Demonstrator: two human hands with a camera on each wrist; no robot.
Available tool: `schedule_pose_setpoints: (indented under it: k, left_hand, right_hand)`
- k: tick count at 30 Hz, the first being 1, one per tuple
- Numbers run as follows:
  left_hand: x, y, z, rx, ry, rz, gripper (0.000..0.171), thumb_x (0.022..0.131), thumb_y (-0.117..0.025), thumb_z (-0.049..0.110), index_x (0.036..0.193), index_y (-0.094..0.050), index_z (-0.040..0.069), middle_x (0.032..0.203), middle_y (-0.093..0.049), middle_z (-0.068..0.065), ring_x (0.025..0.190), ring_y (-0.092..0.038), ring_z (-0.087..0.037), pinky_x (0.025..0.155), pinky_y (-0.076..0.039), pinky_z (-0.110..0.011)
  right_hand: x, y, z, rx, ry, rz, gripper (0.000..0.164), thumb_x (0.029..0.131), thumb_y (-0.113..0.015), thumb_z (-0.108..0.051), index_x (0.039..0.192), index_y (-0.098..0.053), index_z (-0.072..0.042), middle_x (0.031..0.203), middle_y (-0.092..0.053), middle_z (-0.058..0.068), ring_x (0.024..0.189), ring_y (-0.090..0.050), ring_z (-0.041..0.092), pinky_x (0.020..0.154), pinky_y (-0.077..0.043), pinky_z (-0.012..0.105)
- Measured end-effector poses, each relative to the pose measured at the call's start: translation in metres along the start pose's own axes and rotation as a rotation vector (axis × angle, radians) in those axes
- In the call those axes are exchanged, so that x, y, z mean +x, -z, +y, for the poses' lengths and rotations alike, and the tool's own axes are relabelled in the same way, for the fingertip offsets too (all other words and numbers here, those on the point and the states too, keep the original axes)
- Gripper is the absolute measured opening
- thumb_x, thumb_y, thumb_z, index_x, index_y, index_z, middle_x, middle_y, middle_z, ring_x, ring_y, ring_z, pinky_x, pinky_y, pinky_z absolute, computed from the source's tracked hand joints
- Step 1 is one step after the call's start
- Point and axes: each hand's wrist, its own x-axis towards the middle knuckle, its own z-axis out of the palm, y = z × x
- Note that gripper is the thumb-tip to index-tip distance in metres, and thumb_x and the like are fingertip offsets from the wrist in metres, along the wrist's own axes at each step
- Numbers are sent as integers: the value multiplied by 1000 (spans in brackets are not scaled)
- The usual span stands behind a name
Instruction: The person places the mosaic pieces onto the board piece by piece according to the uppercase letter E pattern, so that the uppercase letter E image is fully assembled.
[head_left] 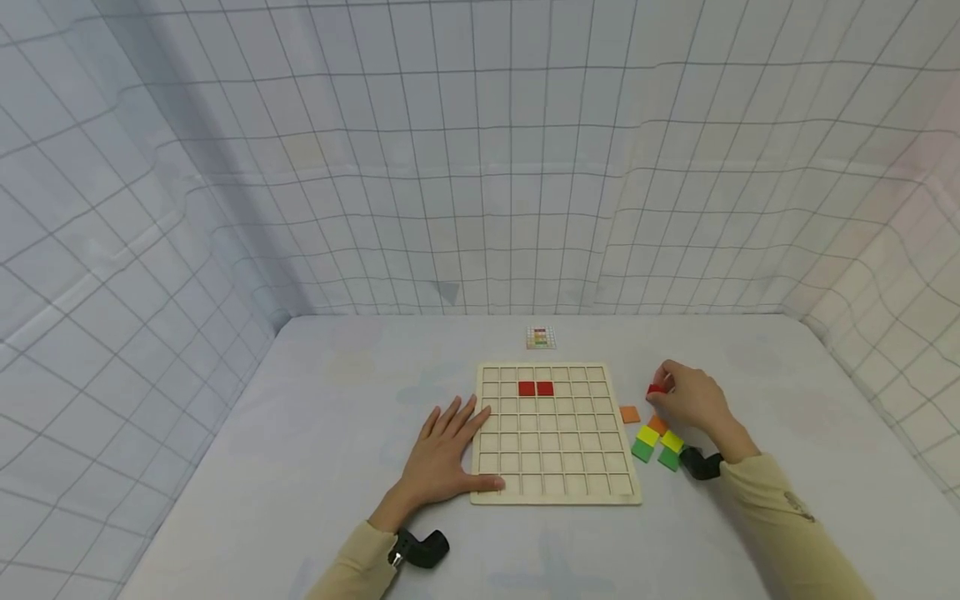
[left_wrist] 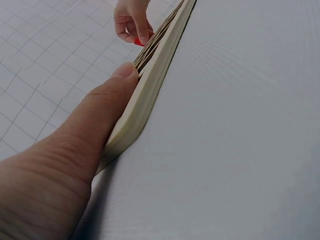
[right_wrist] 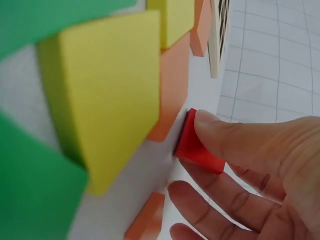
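Observation:
A pale wooden grid board (head_left: pixel 551 462) lies on the table, with two red square tiles (head_left: pixel 527 389) side by side in its second row from the top. My left hand (head_left: pixel 441 462) rests at the board's left edge, fingers spread, thumb on the lower left corner. Right of the board, my right hand (head_left: pixel 690 396) pinches a red square tile (right_wrist: pixel 202 150) between thumb and fingers, just above the table. Beside that hand lie yellow tiles (head_left: pixel 648 436), green tiles (head_left: pixel 642 451) and orange tiles (head_left: pixel 630 414), partly overlapping in the right wrist view.
Behind the board lies a small card (head_left: pixel 541 337) printed with a coloured grid pattern. A white tabletop (head_left: pixel 315 467) stretches around the board, and checked cloth (head_left: pixel 525 208) hangs behind it and at both sides. Black wrist devices (head_left: pixel 422 550) sit by both sleeves.

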Motion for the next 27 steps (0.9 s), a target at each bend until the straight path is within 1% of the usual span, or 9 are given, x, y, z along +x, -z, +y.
schedule_pose_setpoints:
  k: [2, 5, 9, 15, 21, 27]
  left_hand:
    - [0, 0, 0, 1, 0, 3, 105, 71, -52, 82, 153, -23, 22, 157, -14, -3, 143, -6, -24, 113, 0, -45]
    - [1, 0, 0, 5, 1, 0, 105, 71, -51, 82, 153, -23, 23, 158, -13, -2, 143, -5, -24, 113, 1, -44]
    - [1, 0, 0, 2, -3, 3, 105, 71, -51, 82, 153, -23, 22, 157, -14, -3, 143, -6, -24, 113, 0, -45]
    - [1, 0, 0, 0, -11, 9, 106, 71, -51, 82, 153, -24, 22, 157, -14, -3, 143, -6, -25, 113, -1, -45]
    - [0, 0, 0, -22, -14, 6, 105, 72, -52, 81, 153, -24, 21, 157, -15, -4, 143, -7, -26, 113, -1, -47]
    - [0, 1, 1, -29, -19, 14, 104, 72, -52, 81, 152, -25, 20, 157, -17, -5, 143, -8, -27, 112, -3, -48]
  right_hand:
    - [-1, 0, -3, 2, 23, 35, 17, 83, -72, -13, 86, -57, -6, 82, -63, 10, 66, -55, 23, 57, -44, 34]
    - [-2, -3, -9, 35, 68, 87, 14, 84, -72, -11, 85, -59, -6, 78, -63, 5, 66, -55, 21, 56, -44, 33]
    - [0, -10, -19, 110, 130, 125, 10, 85, -71, -8, 86, -61, -6, 77, -61, 2, 66, -54, 19, 56, -44, 31]
    - [9, -26, -40, 226, 216, 84, 10, 84, -72, -6, 88, -63, -7, 77, -60, 0, 66, -53, 16, 58, -46, 29]
    - [18, -40, -61, 269, 307, 34, 7, 85, -69, 0, 89, -65, -4, 82, -61, 2, 71, -56, 16, 63, -48, 31]
    - [28, -51, -73, 287, 341, -2, 5, 88, -66, -1, 90, -67, -6, 86, -63, 3, 71, -55, 14, 65, -47, 31]
